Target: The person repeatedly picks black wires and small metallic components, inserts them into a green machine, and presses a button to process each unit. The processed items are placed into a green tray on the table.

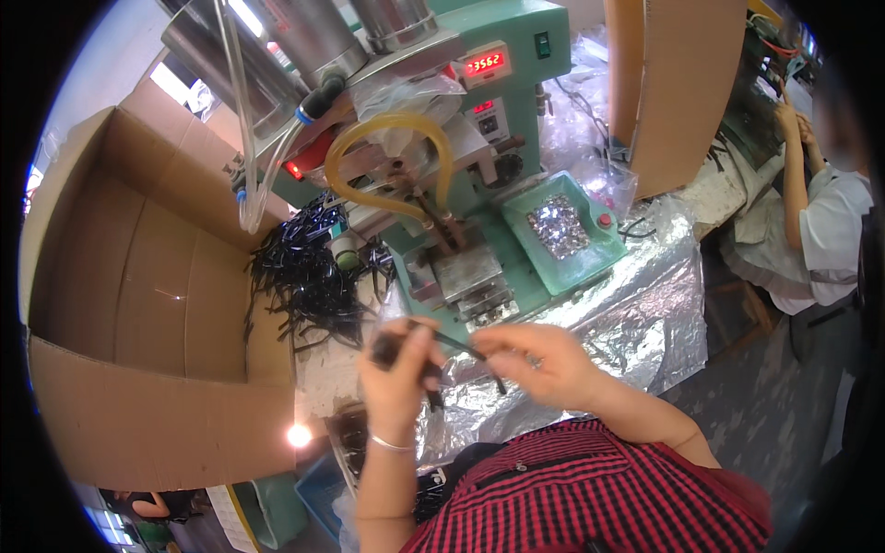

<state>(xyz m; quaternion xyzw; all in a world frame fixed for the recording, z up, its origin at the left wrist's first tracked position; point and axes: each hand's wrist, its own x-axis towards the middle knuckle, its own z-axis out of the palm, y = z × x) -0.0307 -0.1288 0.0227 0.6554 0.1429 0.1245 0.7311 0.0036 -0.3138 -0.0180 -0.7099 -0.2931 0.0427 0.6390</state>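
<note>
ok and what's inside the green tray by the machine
The green tray holds a loose heap of small, shiny silvery pieces. The heap covers the tray floor beneath it, so whatever lies underneath cannot be seen.

To my left, an open cardboard box [157, 424]; near left, a blue container [315, 496], another person's bent arm [153, 507]; far right, crumpled clear plastic [576, 115], an upright cardboard panel [693, 92]; on my right, a co-worker [834, 226] in a white top
</note>
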